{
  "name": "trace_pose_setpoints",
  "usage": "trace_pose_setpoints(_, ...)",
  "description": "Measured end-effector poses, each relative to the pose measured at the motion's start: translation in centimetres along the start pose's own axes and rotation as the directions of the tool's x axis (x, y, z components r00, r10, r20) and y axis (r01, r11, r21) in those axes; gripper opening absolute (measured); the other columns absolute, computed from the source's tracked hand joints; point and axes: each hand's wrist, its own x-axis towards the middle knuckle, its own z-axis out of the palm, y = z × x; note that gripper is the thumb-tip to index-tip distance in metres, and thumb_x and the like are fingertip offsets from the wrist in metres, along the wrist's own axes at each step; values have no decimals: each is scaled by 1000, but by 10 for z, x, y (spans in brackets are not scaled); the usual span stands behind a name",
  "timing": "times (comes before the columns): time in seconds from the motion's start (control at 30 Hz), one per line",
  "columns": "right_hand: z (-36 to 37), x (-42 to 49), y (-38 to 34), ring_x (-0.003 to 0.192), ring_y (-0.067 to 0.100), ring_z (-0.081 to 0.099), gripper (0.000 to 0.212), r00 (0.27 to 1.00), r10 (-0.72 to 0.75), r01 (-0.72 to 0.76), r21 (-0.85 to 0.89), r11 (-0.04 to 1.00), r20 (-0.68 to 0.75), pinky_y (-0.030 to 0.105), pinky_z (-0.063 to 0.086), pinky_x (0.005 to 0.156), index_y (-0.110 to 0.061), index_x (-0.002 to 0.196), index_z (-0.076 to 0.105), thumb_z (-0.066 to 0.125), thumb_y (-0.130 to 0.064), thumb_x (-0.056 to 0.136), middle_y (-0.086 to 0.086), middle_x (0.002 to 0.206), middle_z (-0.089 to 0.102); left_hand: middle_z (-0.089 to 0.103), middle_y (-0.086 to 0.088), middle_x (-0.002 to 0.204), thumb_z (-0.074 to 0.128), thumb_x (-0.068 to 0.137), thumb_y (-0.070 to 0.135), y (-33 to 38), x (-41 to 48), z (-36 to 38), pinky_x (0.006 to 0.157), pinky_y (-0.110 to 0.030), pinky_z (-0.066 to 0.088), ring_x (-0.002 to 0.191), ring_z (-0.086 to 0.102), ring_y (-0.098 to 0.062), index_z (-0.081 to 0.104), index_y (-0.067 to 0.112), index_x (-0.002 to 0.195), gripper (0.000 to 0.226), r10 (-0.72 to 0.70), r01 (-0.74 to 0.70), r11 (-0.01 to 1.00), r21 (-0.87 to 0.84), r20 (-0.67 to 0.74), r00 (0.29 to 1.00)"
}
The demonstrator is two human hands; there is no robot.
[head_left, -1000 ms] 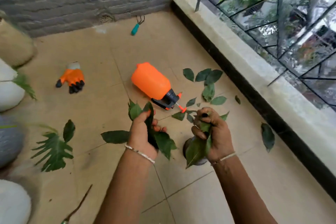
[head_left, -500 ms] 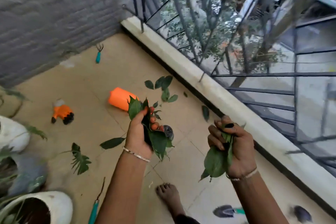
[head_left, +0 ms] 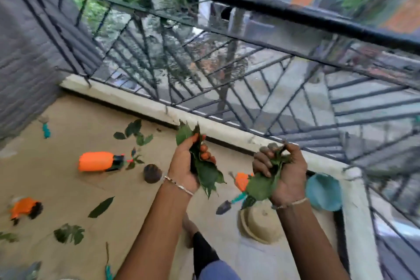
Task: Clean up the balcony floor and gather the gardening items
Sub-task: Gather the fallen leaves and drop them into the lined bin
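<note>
Leaves (head_left: 204,173) are bunched in the left hand (head_left: 184,166), whose fingers curl tight round the blades. A second bunch (head_left: 261,185) is clamped the same way in the right hand (head_left: 284,173). Both bunches are held up over the balcony floor (head_left: 68,184), close to the ledge (head_left: 141,103) under the railing (head_left: 250,88).

Other leaves lie on the tiles: a loose cluster (head_left: 134,130) far left by the ledge, a long leaf (head_left: 101,207) nearer, and a split leaf (head_left: 69,234) near left. Among them lie the gardening items. An orange sprayer (head_left: 95,161) is on its side with a small dark pot (head_left: 152,173) to its right. An orange glove (head_left: 23,208) sits at the left edge and a teal-handled tool (head_left: 46,127) far left. A second glove (head_left: 242,180) and a trowel (head_left: 225,206) lie below the right hand, with a straw hat (head_left: 259,227) just near of them. A teal container (head_left: 322,191) in the right corner is too blurred to name.

Leaf-gathering looks to be the step in hand, and only partly done. With both hands full, the next move calls for somewhere to drop the bunches. No bin or bag shows.
</note>
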Motion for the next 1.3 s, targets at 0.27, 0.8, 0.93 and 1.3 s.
trace_pose_setpoints(0.27,-40,-145,-118,44,10,31,27,917,-349,368,71,927,-194,21,25,34,-18,62,46,52,-28,86,-4,59,33,46,0,54,51,99,26,-129,-37,74,45,-19,41,38,42,-11,60,11,78,27,-320,294,934,204,112,941)
trace_pose_setpoints(0.8,-210,-510,-191,41,10,29,42,334,-714,938,138,319,-615,20,25,32,-18,61,47,84,-10,44,-5,54,33,47,0,56,52,95,21,-497,-165,204,44,-18,42,39,43,-12,59,10,80,20,-892,553,327,766,57,448)
trace_pose_setpoints(0.93,-246,-584,-186,39,10,30,57,188,-689,979,79,186,-700,19,26,30,-17,57,48,92,-8,23,-4,53,33,47,-1,57,52,96,20,-586,-221,192,45,-19,43,40,43,-13,59,10,77,23,-953,524,115,844,-56,299)
trace_pose_setpoints(1.3,-341,-693,-78,34,12,34,13,-71,-178,997,-65,-43,-981,14,25,35,-13,65,42,52,-22,66,1,48,38,44,-4,45,46,99,26,-736,-289,75,37,-14,37,30,38,-15,54,9,73,33,-807,418,-313,853,-471,356)
